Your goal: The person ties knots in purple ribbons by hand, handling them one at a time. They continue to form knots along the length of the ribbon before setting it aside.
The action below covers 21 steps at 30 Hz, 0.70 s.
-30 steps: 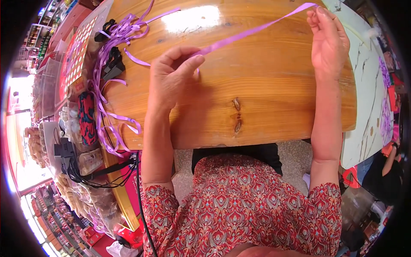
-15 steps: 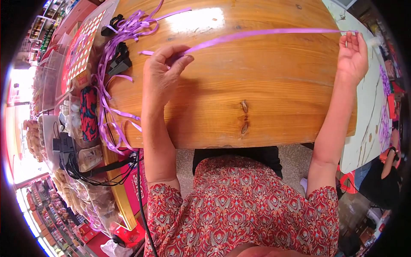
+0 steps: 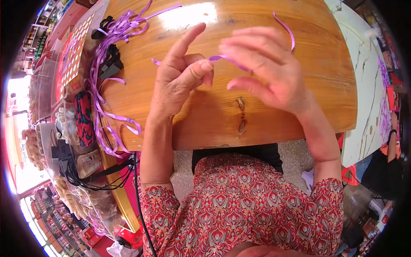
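Observation:
My left hand (image 3: 182, 79) pinches a purple ribbon (image 3: 217, 57) between the thumb and curled fingers, its index finger raised. A short end of that strip shows just left of the hand. From the pinch the ribbon runs rightward behind my right hand (image 3: 269, 64), and its far end curls on the tabletop beyond. My right hand is slightly blurred, its fingers stretched out and the thumb apart, close to the strip. Whether it touches the ribbon I cannot tell. Both hands are over the wooden table (image 3: 274, 120).
A tangle of purple ribbons (image 3: 128, 28) trails down the table's left side, beside black plastic objects (image 3: 112, 67). Further left are a dotted box (image 3: 77, 53), a red-and-dark patterned pouch (image 3: 84, 120) and black cables (image 3: 70, 167). A white marbled table (image 3: 364, 103) adjoins on the right, where another person sits.
My right hand has come from the far right toward my left, releasing the ribbon's end. The ribbon, stretched taut before, is slack now. My left index finger has lifted.

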Available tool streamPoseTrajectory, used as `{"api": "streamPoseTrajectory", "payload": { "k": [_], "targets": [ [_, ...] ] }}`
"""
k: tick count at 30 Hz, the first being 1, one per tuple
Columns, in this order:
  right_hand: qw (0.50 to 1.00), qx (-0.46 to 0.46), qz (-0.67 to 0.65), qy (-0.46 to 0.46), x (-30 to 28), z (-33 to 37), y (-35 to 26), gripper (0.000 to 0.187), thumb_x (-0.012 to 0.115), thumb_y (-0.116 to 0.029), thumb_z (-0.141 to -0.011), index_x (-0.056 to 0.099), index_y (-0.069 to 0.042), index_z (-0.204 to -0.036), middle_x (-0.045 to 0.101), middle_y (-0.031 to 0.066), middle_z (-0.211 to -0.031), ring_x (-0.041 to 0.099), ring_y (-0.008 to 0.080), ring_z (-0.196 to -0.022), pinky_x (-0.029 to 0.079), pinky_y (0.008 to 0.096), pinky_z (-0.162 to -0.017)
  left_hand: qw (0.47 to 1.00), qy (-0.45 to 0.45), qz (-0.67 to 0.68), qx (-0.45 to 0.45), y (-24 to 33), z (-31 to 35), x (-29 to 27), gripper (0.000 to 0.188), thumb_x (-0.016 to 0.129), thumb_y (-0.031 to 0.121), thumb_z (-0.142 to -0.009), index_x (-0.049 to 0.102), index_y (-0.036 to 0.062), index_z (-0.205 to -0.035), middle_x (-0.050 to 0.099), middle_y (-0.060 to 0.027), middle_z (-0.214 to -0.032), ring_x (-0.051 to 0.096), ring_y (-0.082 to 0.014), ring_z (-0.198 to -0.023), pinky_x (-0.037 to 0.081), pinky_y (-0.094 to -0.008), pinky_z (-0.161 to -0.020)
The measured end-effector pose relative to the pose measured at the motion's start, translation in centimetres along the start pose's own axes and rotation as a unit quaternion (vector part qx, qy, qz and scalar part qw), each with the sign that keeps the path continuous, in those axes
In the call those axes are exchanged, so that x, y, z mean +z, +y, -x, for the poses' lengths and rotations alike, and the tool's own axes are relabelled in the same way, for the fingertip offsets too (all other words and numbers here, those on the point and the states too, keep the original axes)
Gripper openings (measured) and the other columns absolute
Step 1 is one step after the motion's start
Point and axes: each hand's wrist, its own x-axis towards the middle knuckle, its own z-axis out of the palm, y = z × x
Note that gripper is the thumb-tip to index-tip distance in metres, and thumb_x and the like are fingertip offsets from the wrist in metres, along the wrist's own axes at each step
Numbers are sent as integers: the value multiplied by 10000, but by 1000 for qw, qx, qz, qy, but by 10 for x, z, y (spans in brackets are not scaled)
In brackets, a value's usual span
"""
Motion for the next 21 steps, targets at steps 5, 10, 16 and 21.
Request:
{"api": "streamPoseTrajectory", "payload": {
  "k": [5,10,16,21],
  "targets": [
    [986,49,-157,-3,18,8,2,383,728,-141,-692,641,-36,-1050,622,71,-932,575,249,-878,465,353,-763,995,-86,42,-2,1,1,5,639,561,177,-906,206,42,-1419,577,-22,-674,489,-48,-567,291,-160,-455],
    [986,23,-166,6,26,12,4,313,721,-105,-693,652,-31,-990,598,56,-841,571,230,-791,451,335,-700,994,-85,50,-42,1,3,15,606,556,255,-908,275,24,-1392,586,-33,-717,496,-52,-563,280,-158,-446],
    [996,8,-84,13,23,11,1,219,728,-78,-682,641,-47,-881,576,55,-796,555,227,-749,420,317,-655,995,-81,27,-58,3,4,16,482,543,171,-918,370,13,-1339,570,-14,-724,483,-36,-629,320,-157,-522],
    [999,-5,-47,11,10,12,11,183,726,-55,-679,627,-57,-833,576,52,-802,559,222,-759,414,316,-654,997,-41,-67,-9,2,2,10,385,568,89,-888,480,18,-1256,565,4,-740,490,-38,-686,360,-165,-588]
  ]
}}
